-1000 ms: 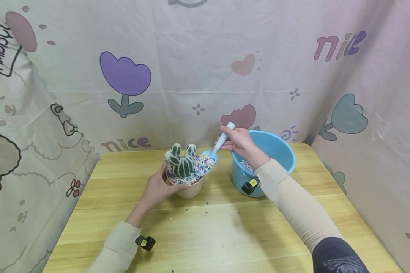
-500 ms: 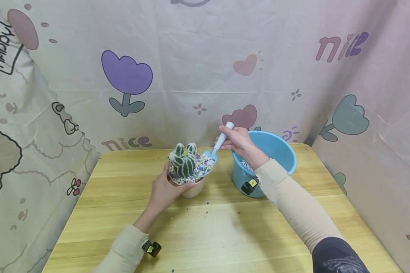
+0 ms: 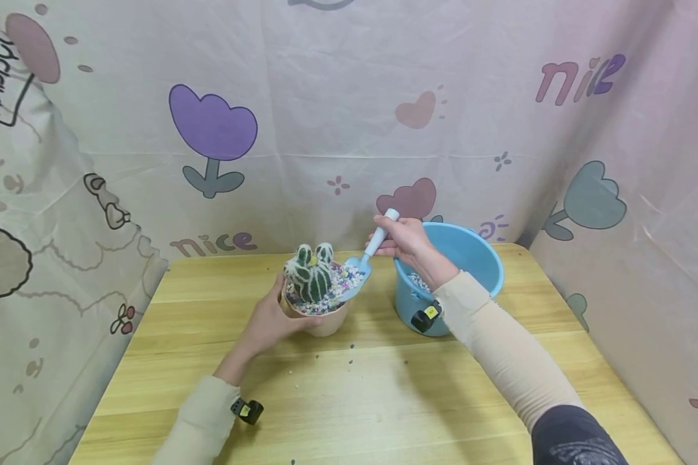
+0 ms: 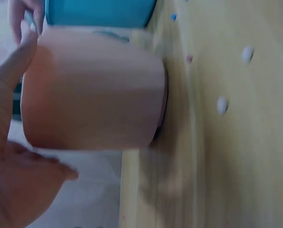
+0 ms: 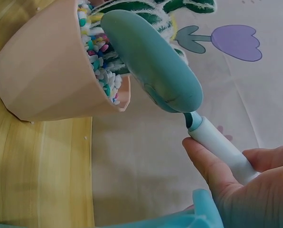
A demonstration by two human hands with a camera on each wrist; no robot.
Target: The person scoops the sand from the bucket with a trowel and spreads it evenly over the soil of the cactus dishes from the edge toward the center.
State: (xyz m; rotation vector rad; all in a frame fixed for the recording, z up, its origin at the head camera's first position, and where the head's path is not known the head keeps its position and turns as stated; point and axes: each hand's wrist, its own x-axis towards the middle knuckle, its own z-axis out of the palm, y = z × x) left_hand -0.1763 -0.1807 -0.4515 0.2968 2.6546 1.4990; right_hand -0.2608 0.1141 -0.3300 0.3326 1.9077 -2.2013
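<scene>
A cactus (image 3: 313,284) with green, white-striped stems stands in a peach flower pot (image 3: 330,323), among small coloured pebbles (image 5: 99,71). My left hand (image 3: 270,324) grips this pot from the left, thumb across its near side. With my right hand (image 3: 410,242) I hold the white handle of a small blue trowel (image 3: 378,240). Its blade (image 5: 153,61) tilts down over the pot's right rim, and some pebbles lie on it in the head view. From the right wrist, only the blade's underside shows, partly covering the cactus.
A blue bucket (image 3: 408,307) with pebbles inside stands right of the pot, under my right forearm. Several stray pebbles (image 4: 222,105) are scattered on the wooden table (image 3: 349,413). A patterned cloth (image 3: 337,97) hangs close behind the table's back edge.
The pebbles on the trowel blade have thinned out. My left hand and the pot shifted slightly right, then my hand came back left. The right hand has stayed in place.
</scene>
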